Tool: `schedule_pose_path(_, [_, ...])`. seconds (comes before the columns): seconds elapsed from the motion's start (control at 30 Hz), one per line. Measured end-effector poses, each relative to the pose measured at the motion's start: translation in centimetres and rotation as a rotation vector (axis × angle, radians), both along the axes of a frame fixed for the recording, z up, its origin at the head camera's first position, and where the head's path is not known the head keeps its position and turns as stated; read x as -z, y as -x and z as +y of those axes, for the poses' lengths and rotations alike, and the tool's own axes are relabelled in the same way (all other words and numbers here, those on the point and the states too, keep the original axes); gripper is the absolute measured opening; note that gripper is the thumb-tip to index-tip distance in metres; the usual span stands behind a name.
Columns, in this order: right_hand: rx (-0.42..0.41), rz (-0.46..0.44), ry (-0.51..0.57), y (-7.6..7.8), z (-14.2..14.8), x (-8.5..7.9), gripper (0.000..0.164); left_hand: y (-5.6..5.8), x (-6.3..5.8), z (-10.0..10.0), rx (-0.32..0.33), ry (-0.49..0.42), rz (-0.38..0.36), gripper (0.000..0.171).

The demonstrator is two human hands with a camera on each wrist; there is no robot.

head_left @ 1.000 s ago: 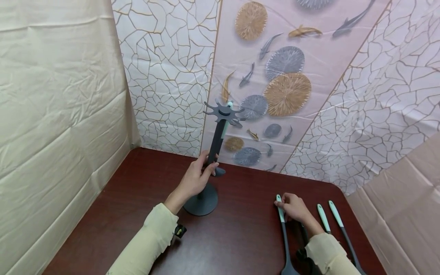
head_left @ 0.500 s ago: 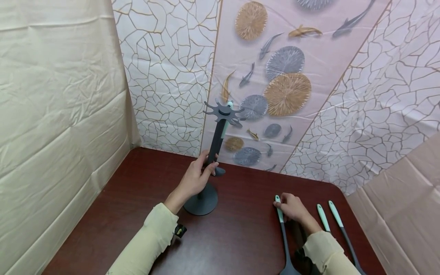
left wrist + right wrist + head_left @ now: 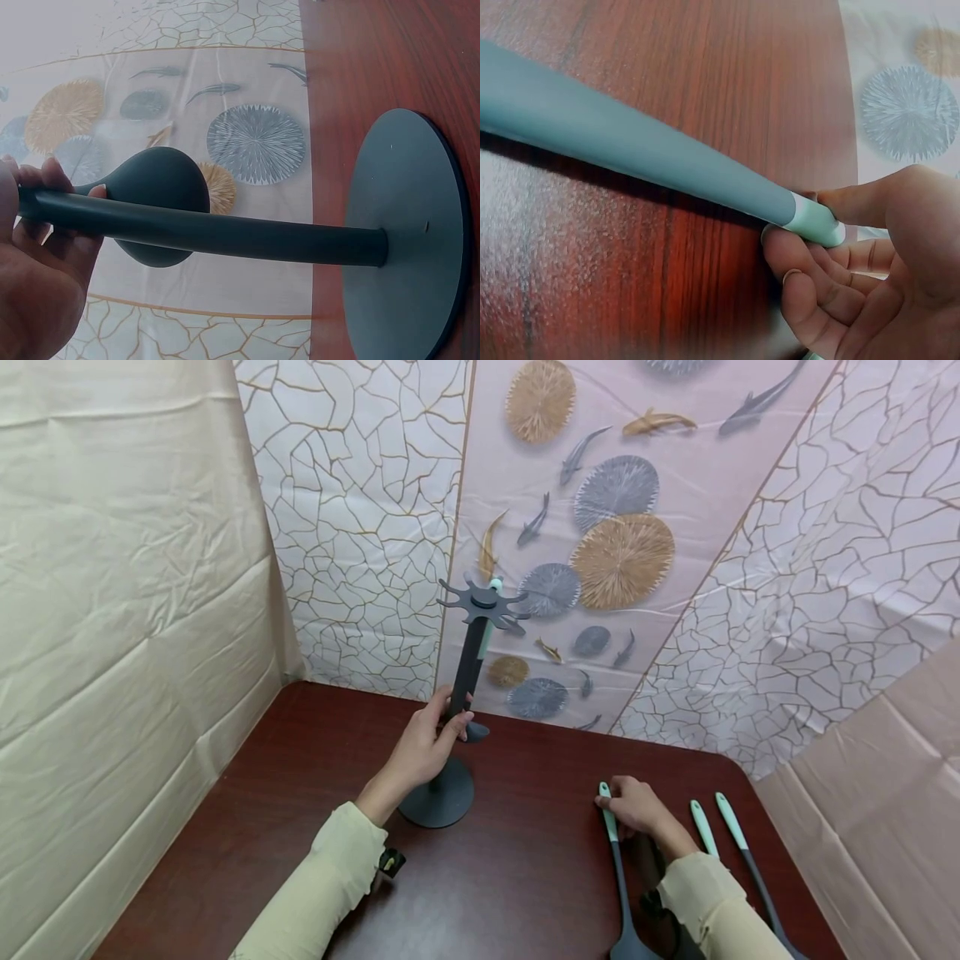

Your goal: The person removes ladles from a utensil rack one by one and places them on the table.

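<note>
My left hand (image 3: 422,745) grips the dark upright post of a utensil stand (image 3: 438,797), which has a round base and a ring of hooks on top. Behind the post hangs a utensil with a mint-green handle (image 3: 485,642); its rounded dark head (image 3: 154,180) shows just past my left fingers in the left wrist view. At the right, my right hand (image 3: 637,806) pinches the mint-green handle of a spatula (image 3: 621,889) between thumb and fingers. The spatula's grey shaft slants toward me, and its widening head is cut off by the bottom edge of the head view.
Two more mint-handled utensils lie right of my right hand: one with a short visible handle (image 3: 703,827), and a longer one (image 3: 750,860) beside it. The reddish-brown table (image 3: 525,852) ends at a patterned cloth backdrop (image 3: 360,527); plain cloth hangs on the left.
The head view has tilted slightly. My right hand keeps its pinch on the spatula handle, which has shifted a touch to the left. My left hand stays on the post.
</note>
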State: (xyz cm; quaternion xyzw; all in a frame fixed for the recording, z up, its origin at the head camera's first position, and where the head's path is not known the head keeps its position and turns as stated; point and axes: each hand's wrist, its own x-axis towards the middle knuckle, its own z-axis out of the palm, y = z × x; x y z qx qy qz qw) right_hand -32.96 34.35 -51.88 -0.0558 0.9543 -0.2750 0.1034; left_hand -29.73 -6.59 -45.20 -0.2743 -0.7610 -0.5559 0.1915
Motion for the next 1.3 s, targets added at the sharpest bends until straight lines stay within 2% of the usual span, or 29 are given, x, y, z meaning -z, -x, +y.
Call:
schedule_pose_path(0.57, [-0.005,0.002,0.000,0.28,0.26,0.13,0.030,0.10,-0.11,-0.10,0.004,0.012,0.000,0.025])
schedule_pose_path(0.9, [0.015,-0.013,0.010,-0.12,0.24,0.33,0.030,-0.06,-0.06,-0.01,0.012,0.009,0.004,0.025])
schedule_pose_path(1.3, [0.005,0.015,0.012,-0.25,0.31,0.47,0.030,0.03,-0.07,-0.05,0.008,0.016,0.005,0.023])
